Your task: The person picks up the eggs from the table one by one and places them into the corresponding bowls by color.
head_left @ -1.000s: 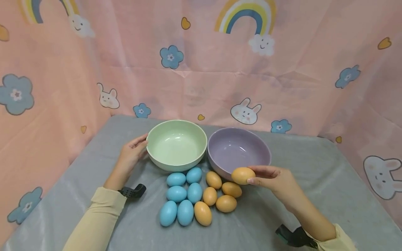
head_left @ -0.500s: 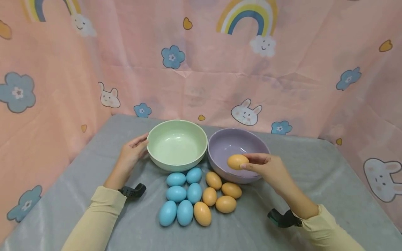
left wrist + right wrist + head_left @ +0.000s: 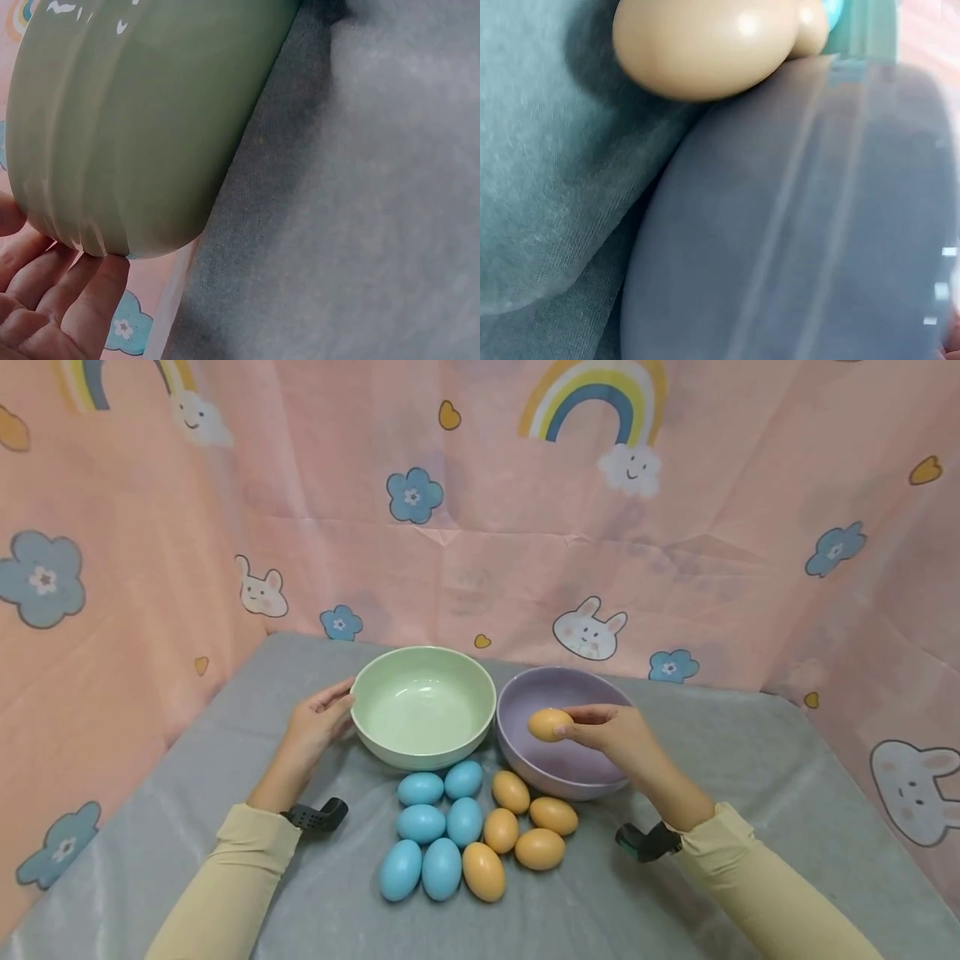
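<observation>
In the head view, my right hand [image 3: 618,737] pinches an orange egg [image 3: 548,725] between thumb and fingers, over the inside of the purple bowl [image 3: 525,760]. Only a sliver of that hand shows at the lower right edge of the right wrist view, where the held egg is out of sight. My left hand [image 3: 318,720] rests its extended fingers against the left side of the light green bowl [image 3: 423,714]. Its fingertips [image 3: 112,264] touch the outer wall in the left wrist view. No egg shows inside the green bowl.
Several blue eggs [image 3: 421,823] lie in front of the green bowl on the grey cloth [image 3: 315,893]. Beside them, several orange eggs [image 3: 540,849] lie before the purple bowl. A pink printed curtain [image 3: 495,560] closes off the back and sides.
My right hand has carried the orange egg left and away from me, from the purple bowl's near right rim to over its inside. The left hand has stayed at the green bowl.
</observation>
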### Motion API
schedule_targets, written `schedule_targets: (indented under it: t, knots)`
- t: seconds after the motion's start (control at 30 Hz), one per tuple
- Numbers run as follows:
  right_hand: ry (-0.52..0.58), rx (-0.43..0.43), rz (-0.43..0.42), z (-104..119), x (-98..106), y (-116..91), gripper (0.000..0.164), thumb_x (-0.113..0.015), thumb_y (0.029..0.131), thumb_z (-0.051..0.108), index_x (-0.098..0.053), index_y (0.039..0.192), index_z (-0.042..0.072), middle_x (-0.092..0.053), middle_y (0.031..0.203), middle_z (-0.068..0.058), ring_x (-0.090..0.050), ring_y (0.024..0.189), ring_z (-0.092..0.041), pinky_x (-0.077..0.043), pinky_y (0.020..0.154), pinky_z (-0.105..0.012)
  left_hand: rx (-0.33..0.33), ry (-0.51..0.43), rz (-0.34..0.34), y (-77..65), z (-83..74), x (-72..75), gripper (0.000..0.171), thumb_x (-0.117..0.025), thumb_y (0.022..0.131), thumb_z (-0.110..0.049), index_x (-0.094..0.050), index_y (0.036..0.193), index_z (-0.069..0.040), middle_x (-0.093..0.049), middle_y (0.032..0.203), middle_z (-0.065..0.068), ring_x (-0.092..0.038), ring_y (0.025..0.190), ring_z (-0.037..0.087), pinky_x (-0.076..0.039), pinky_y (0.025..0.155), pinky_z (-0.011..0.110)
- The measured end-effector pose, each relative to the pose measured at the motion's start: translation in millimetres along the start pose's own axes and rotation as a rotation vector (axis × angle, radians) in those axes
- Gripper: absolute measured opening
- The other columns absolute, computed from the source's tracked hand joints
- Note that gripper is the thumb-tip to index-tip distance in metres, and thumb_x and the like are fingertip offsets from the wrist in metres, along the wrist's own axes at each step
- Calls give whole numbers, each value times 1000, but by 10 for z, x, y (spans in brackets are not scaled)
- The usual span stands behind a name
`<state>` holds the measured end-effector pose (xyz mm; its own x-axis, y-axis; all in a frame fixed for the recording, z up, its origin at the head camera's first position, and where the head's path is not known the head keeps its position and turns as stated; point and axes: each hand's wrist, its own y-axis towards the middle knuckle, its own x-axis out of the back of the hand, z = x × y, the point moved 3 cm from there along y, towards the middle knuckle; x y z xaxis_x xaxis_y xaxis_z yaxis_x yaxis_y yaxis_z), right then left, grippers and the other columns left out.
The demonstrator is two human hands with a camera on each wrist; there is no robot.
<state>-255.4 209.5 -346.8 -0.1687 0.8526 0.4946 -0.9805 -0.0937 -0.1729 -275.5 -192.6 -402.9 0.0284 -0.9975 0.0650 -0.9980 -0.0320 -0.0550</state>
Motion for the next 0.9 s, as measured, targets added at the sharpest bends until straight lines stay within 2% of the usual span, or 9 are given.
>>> schedule_targets:
  t: [0.13, 0.27, 0.4, 0.57, 0.67, 0.9]
  knots:
    - [-39, 14, -22, -19, -42, 119, 55, -78, 85, 42, -68, 128, 8, -70, 126, -8, -58, 123, -24, -49, 104, -40, 1, 3, -4, 1, -4, -1, 52, -53, 104, -29, -42, 151, -11, -44, 156, 6, -49, 137, 14, -50, 99, 14]
    - [-76, 45, -36, -56, -79, 222, 53, -78, 86, 37, -68, 127, 5, -67, 130, -15, -58, 126, -30, -49, 106, -45, 6, -7, -11, 4, 7, 1, 52, -54, 103, -28, -42, 151, -10, -44, 156, 8, -53, 132, 8, -50, 99, 14]
    - [-77, 52, -44, -93, -99, 280, 50, -79, 86, 34, -69, 125, 4, -69, 127, -15, -59, 125, -29, -49, 106, -43, 2, -13, -14, 1, 9, 5, 52, -54, 103, -27, -42, 151, -9, -43, 156, 9, -55, 126, 2, -50, 98, 13]
    - [-82, 42, -44, -116, -112, 314, 49, -79, 86, 32, -69, 124, 3, -69, 127, -15, -58, 126, -28, -51, 102, -39, -3, -1, -8, -5, -4, 5, 52, -53, 104, -28, -42, 151, -10, -43, 156, 8, -53, 131, 7, -50, 97, 12]
    - [-125, 49, -39, -124, -118, 340, 49, -78, 86, 32, -69, 124, 2, -69, 126, -15, -57, 126, -28, -52, 99, -37, -1, -4, -5, -2, -8, 2, 52, -53, 104, -27, -42, 151, -10, -43, 156, 8, -52, 134, 10, -50, 97, 12]
    - [-231, 48, -2, -165, -147, 410, 49, -79, 85, 34, -71, 121, 1, -70, 123, -16, -59, 125, -33, -50, 105, -43, 6, -14, -7, 0, 1, -7, 52, -53, 104, -26, -42, 151, -9, -43, 156, 9, -51, 135, 12, -50, 97, 12]
